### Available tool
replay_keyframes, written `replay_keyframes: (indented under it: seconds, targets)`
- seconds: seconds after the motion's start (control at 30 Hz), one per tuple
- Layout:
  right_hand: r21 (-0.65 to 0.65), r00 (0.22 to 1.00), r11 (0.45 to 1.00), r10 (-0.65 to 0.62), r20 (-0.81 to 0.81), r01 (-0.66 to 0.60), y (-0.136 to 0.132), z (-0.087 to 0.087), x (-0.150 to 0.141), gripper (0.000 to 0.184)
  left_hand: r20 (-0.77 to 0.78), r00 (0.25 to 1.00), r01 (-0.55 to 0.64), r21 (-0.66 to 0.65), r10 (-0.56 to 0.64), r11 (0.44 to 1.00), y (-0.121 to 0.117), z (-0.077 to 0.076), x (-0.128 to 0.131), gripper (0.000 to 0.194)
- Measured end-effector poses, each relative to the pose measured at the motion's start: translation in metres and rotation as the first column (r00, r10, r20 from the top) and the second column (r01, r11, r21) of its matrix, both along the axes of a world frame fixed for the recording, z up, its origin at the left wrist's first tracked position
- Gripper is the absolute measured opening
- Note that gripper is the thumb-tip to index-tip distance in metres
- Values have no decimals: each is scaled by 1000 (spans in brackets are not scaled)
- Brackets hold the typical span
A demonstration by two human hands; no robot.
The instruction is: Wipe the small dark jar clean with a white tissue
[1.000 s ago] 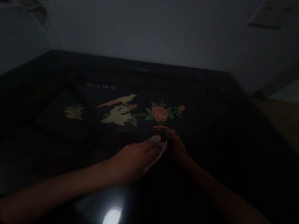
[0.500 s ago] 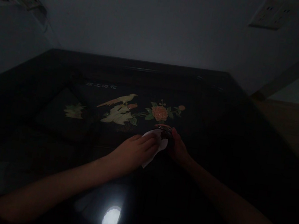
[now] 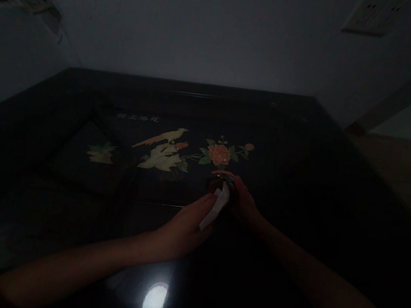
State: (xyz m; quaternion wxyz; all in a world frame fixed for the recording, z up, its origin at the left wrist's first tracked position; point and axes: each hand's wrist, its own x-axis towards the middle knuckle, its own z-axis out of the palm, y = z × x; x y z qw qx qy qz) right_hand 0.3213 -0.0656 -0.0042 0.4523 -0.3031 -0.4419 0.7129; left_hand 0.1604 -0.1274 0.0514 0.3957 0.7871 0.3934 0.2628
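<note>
My left hand [image 3: 190,226] is closed on a white tissue [image 3: 216,209], which hangs down past the fingers. The tissue's upper end touches a small dark, glossy, round-rimmed object [image 3: 220,180], perhaps of glass; the dim light hides its exact kind. My right hand [image 3: 244,203] grips this object from its right side, thumb at the rim and the other fingers mostly lost in shadow. Both hands are close together over the near part of a dark, glossy tabletop [image 3: 270,265].
Inlaid in the dark top are a bird on a pale rock [image 3: 163,153], an orange flower [image 3: 219,154] and white lettering [image 3: 137,117]. A bright light reflection [image 3: 155,300] shines near me. Behind stands a pale wall [image 3: 192,30] with sockets [image 3: 374,14] at both sides.
My left hand has dropped slightly and turned, so the tissue now hangs as a narrow strip and more of the dark object's rim shows. My right hand stays nearly in place.
</note>
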Motion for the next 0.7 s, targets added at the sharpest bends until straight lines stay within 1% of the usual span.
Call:
replay_keyframes:
  seconds: [0.07,0.13,0.23,0.3,0.4,0.5,0.6,0.7]
  targets:
    - [5,1000,1000,1,3,-1,-1,3,0,47,14,1000,-11,19,10,1000,-2,-4,2,48]
    - [-1,1000,1000,8,-6,-8,-1,4,0,46,-47,999,-1,92,6,996,-4,-10,3,47]
    - [-16,1000,1000,8,-20,-8,-1,5,0,45,-236,972,56,223,-2,973,-3,-18,3,45]
    - [-28,1000,1000,5,-27,-6,-1,4,0,45,-378,926,111,284,5,952,0,-19,2,43]
    - [-39,999,999,18,-46,-20,0,2,1,45,-556,831,231,390,28,892,4,-17,-2,40]
    - [-64,997,997,43,-62,-47,1,2,0,46,-653,753,347,499,81,794,8,-10,-7,37]
    - [-95,995,993,61,-83,-69,2,2,0,47,-691,715,410,536,105,738,15,-4,-12,32]
    - [-100,995,992,69,-77,-77,3,2,0,46,-707,704,466,534,70,706,24,1,-18,29]
